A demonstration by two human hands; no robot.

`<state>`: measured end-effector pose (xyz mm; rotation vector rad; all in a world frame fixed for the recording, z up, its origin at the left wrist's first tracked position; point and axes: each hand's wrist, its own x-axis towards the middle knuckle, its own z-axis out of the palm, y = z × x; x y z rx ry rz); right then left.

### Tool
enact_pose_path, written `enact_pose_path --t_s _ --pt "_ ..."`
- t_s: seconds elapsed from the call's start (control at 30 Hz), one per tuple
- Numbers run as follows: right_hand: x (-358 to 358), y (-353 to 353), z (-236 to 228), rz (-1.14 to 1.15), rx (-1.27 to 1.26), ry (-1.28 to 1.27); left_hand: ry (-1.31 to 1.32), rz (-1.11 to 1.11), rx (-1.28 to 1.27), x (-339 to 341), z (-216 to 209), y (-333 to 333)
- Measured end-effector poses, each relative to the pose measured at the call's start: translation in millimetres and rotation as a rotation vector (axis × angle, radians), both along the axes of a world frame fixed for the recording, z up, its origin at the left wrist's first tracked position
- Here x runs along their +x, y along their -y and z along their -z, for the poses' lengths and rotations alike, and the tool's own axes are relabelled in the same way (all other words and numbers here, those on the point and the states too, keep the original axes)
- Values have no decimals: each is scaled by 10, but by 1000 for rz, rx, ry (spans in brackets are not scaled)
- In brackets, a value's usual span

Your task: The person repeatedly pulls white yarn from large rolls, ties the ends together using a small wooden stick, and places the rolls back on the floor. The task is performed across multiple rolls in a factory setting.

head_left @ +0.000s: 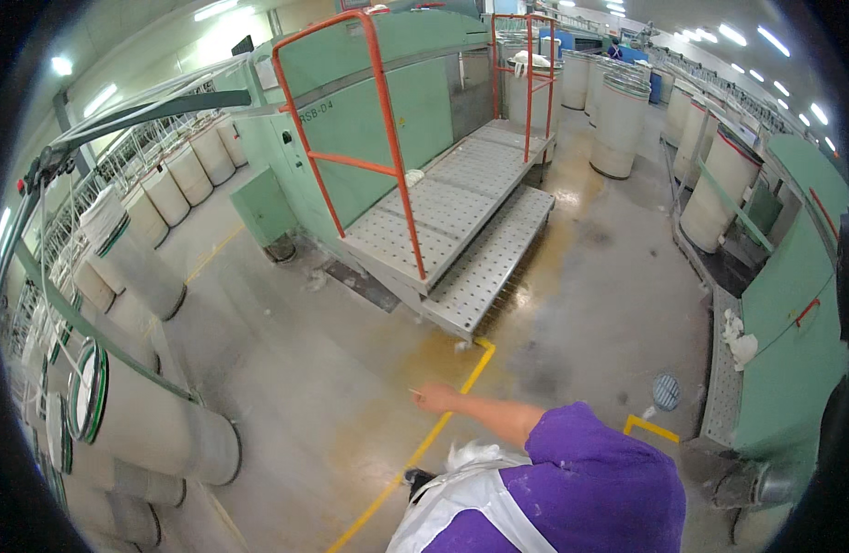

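My right hand (434,398) reaches out across the floor from a purple sleeve (600,461). Its fingers look curled together, with a small pale tip sticking out at the front. Whether that tip is a finger or a thin thing in the grip is too small to tell. Below the hand, a tuft of white fluffy fibre (480,455) lies against my white apron (461,507). A small black thing (417,481) shows beside the apron. My left hand is out of sight.
A green machine (369,120) with a perforated metal step platform (443,207) and orange railings (388,101) stands ahead. Tall cream cans (166,415) line the left; more stand at the far right. Green machine panels (789,323) border the right. Yellow lines (415,456) mark the floor.
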<state>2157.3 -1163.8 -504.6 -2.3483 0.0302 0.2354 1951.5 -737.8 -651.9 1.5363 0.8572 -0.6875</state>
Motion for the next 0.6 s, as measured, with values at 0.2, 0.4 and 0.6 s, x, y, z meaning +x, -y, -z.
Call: enact_pose_path --t_s 0.2,0.4,0.6 --pt "585 -310 676 -43 -296 -209 50 13 39 2013 -277 -964" --pt "666 33 1700 320 -272 -653 151 84 51 3905 -222 -1726" --pt "1634 -119 1803 157 -383 -805 152 144 18 5687 -98 -1895"
